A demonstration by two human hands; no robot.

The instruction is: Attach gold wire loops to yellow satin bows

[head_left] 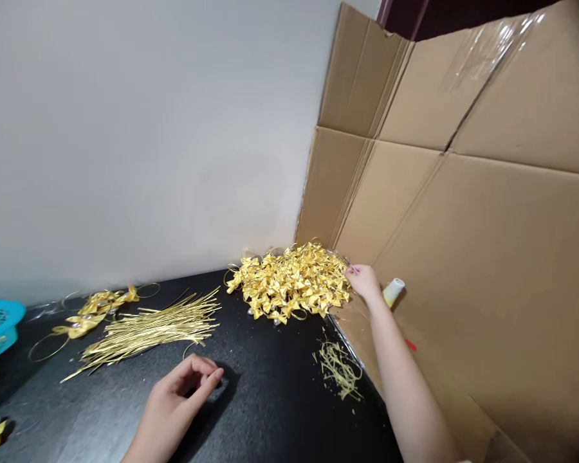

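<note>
My left hand (183, 395) is over the front of the black table, thumb and fingertips pinched together. A thin gold loop shows just behind its knuckles; whether the fingers hold it I cannot tell. At the far right, my right hand (364, 283) reaches to the edge of a heap of gold ribbon bows (294, 280). Its fingers are closed at the bows, and what is between them is too small to make out. Left of the heap lies a bundle of gold twist ties (154, 328). A few gold bows with wire loops (84, 321) lie beyond the bundle's left end.
Short gold wire clippings (340, 370) lie near the table's right edge. A tall cardboard sheet (487, 257) stands along the right, with a pale spool (394, 290) against it. A turquoise basket (2, 328) is at the left edge. The wall (149, 128) closes off the back.
</note>
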